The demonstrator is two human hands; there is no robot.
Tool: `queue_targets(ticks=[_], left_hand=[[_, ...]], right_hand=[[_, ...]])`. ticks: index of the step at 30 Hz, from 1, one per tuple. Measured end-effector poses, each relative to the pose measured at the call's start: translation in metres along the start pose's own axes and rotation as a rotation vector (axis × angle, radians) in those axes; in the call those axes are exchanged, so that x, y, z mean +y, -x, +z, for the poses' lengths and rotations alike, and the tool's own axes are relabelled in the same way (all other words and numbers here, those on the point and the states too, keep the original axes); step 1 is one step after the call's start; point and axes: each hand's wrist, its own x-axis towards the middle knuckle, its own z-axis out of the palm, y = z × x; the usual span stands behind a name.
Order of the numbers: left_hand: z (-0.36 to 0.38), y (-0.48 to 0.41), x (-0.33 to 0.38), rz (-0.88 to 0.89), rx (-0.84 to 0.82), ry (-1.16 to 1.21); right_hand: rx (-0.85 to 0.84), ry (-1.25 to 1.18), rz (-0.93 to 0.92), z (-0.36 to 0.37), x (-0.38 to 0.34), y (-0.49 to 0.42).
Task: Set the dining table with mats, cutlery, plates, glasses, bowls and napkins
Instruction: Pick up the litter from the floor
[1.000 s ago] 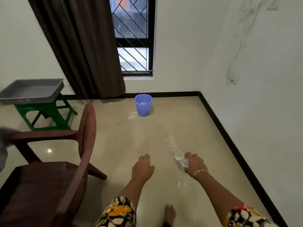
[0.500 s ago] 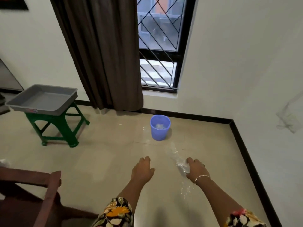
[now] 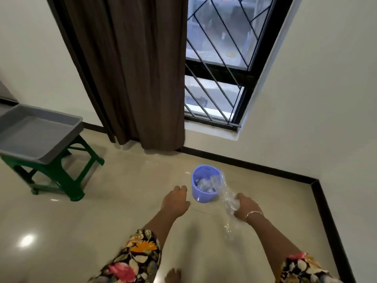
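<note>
My right hand grips a crumpled clear plastic wrapper that trails up and down from my fist. A small blue plastic bin stands on the tiled floor just ahead of the hand, with clear plastic scraps inside it. The wrapper's upper end overlaps the bin's right rim. My left hand hangs to the left of the bin, fingers loosely curled, holding nothing.
A grey tray lies on a green plastic stool at the left. A brown curtain hangs beside a barred window. White walls meet at a corner on the right, with a black skirting along the floor.
I have walked toward the blue bin, which is now close to my hands. The wooden chair has dropped out of view. My right hand still grips the wrapper.
</note>
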Motion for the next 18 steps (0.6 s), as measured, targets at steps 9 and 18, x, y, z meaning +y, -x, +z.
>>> queue_targets(ticks=[9,18], left_hand=[[-0.041,-0.15,0.02,-0.01,-0.046,-0.083],[-0.029,-0.272,0.03,-0.141,-0.158,-0.045]], right_hand=[[-0.156,0.001,-0.018,-0.043,-0.035,-0.165],[-0.348,0.078,0.0,-0.042,-0.044,-0.316]])
